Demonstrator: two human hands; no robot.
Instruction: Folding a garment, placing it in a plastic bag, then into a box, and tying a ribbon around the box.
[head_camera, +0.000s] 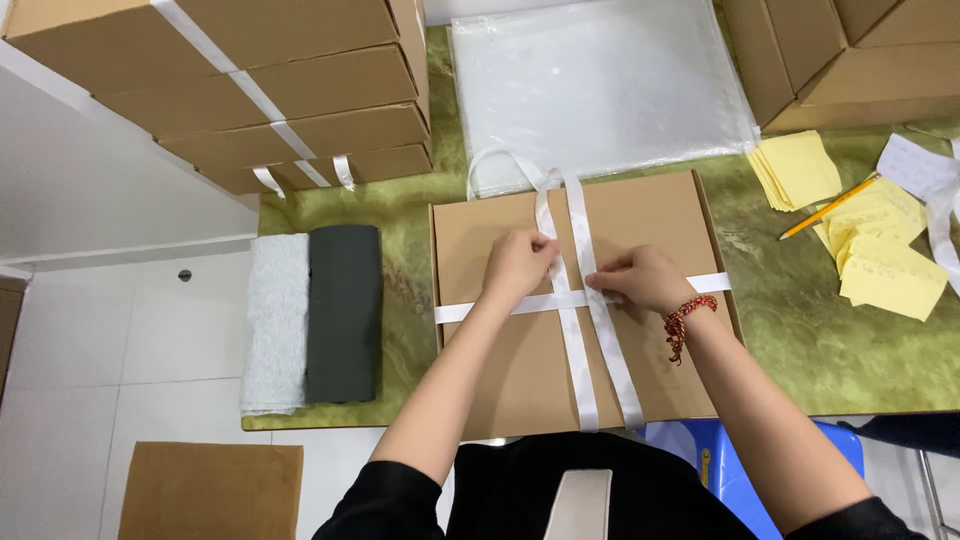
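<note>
A flat brown cardboard box (500, 370) lies on the green table in front of me. White ribbon (585, 360) crosses it both ways, meeting near its middle. My left hand (518, 262) pinches the ribbon just left of the crossing. My right hand (640, 278), with a red beaded bracelet at the wrist, holds the ribbon just right of the crossing. Two ribbon strands run down to the box's near edge and a loop trails off its far edge.
A stack of ribbon-tied cardboard boxes (280, 90) stands far left. Clear plastic bags (600, 90) lie beyond the box. Folded grey and dark cloths (310, 315) sit at left. Yellow paper slips (880, 250) and a pencil (830, 207) lie right, more cartons (850, 50) behind.
</note>
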